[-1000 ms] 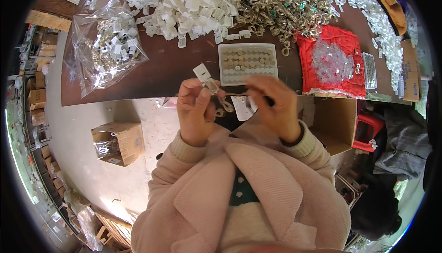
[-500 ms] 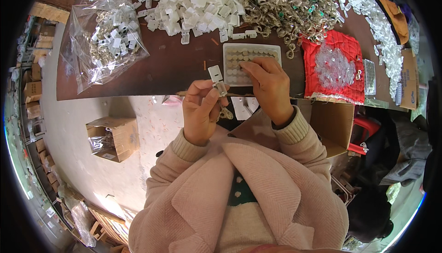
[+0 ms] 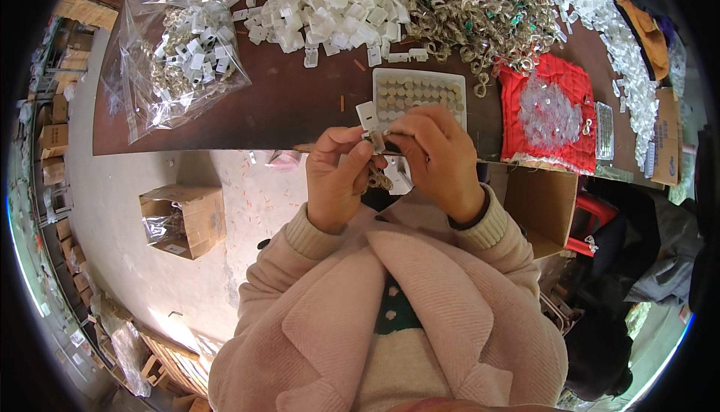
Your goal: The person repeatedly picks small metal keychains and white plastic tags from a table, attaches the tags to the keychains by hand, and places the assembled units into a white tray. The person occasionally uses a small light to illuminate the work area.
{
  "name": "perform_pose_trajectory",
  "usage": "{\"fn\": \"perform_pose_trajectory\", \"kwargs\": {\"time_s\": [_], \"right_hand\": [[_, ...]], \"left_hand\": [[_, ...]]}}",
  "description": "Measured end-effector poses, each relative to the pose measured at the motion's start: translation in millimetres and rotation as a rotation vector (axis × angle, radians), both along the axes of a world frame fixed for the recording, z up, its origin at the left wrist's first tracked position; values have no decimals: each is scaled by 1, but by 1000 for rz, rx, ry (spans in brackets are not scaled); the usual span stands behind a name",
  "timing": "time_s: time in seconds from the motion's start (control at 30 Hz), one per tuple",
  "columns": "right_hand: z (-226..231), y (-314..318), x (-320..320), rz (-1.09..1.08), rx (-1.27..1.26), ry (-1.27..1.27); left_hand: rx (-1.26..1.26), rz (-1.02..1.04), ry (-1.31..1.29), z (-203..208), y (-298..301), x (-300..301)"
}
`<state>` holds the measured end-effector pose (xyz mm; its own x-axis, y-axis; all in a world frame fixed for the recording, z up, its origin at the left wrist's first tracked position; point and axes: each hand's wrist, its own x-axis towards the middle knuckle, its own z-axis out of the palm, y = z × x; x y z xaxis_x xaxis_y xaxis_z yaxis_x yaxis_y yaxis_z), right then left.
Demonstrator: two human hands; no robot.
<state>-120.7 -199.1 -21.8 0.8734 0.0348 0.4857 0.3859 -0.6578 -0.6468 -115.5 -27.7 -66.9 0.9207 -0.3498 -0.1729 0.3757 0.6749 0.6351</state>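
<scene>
My left hand [image 3: 339,179] is closed around a small white plastic case [image 3: 367,116], its flap standing up above the fingers. A coiled beige cord [image 3: 380,180] hangs below that hand. Close beside the case, my right hand [image 3: 439,158] is closed in a pinch at its lower part. What sits between those fingertips is too small to make out. Just beyond my hands lies a white tray [image 3: 457,80] with rows of small round discs [image 3: 409,91] that look like button cells; my right hand covers its near part.
Loose white plastic cases [image 3: 322,7] and coiled cords with green bits [image 3: 480,14] are heaped at the back. A clear bag [image 3: 180,59] of parts lies left. Clear pieces [image 3: 551,112] rest on red cloth [image 3: 512,138]. Cardboard boxes [image 3: 199,221] stand below the table.
My right hand has come away from the tray of discs, back toward me, and its fingertips now meet the white case. The left hand still holds the case, slightly shifted right.
</scene>
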Motion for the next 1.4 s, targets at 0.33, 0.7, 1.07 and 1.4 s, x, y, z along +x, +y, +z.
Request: {"fn": "perform_pose_trajectory", "kwargs": {"time_s": [0.33, 0.7, 1.07, 1.4], "right_hand": [[13, 6, -7, 48, 24, -108], [1, 15, -5, 50, -79, -147], [-19, 9, 29, -112, -314, -37], [-1, 24, 7, -9, 116, -10]], "left_hand": [[-62, -27, 3, 9, -1, -4], [-6, 33, 103, -1, 1, 1], [-17, 46, 147, 0, 10, 10], [-112, -61, 149, 0, 9, 8]]}}
